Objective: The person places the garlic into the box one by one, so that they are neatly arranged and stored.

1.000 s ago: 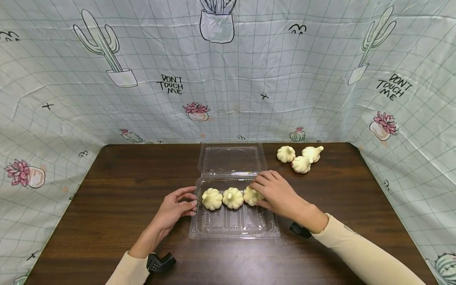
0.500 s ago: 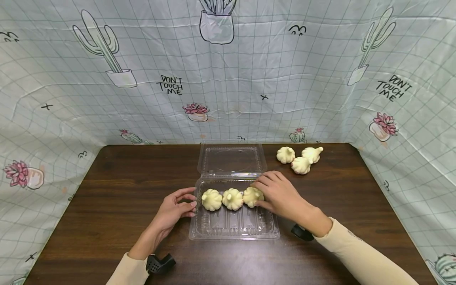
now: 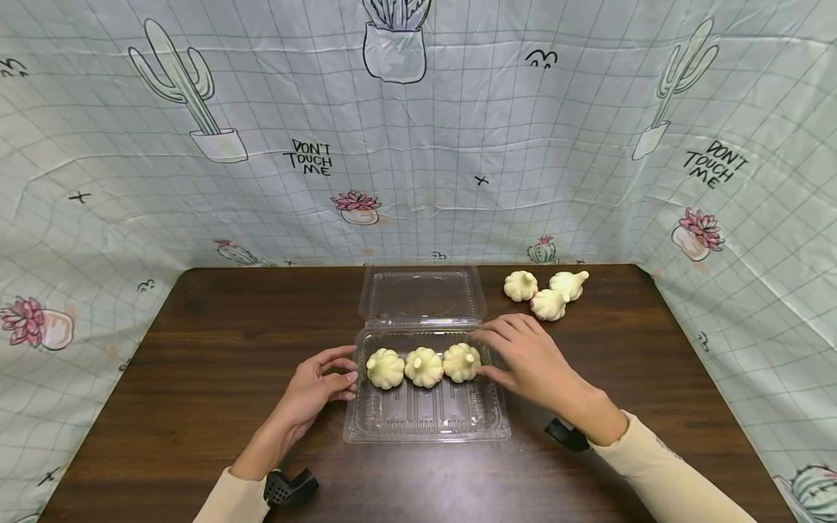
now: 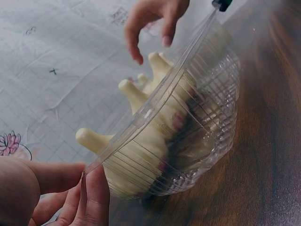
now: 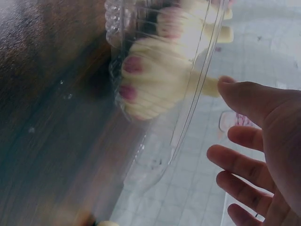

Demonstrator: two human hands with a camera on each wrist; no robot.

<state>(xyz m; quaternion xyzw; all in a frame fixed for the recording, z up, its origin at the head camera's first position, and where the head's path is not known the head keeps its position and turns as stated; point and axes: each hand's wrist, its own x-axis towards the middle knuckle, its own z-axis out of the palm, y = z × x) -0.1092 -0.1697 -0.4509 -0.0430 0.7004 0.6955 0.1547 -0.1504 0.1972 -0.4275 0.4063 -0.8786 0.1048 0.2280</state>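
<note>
A clear plastic clamshell container [image 3: 428,428] lies with its lid [image 3: 421,294] folded back. Three pale garlic bulbs sit in a row across its far half: a left bulb [image 3: 385,369], a middle bulb [image 3: 424,367] and a right bulb [image 3: 461,362]. My left hand [image 3: 322,381] pinches the container's left rim [image 4: 123,134] between thumb and fingers. Over the container's right side, my right hand [image 3: 528,359] has its fingers spread, with nothing in its grasp. Its thumb [image 5: 244,96] overlaps the stem of the right bulb [image 5: 162,75] in the right wrist view.
Three more garlic bulbs [image 3: 548,305] lie together on the dark wooden table [image 3: 229,349], behind and right of the container. A cactus-print cloth [image 3: 451,123] rises behind the table and along both sides.
My right hand has let go of the right garlic bulb and drawn a little to the right, its fingers opening. The left hand stays at the rim. The head view has shifted slightly.
</note>
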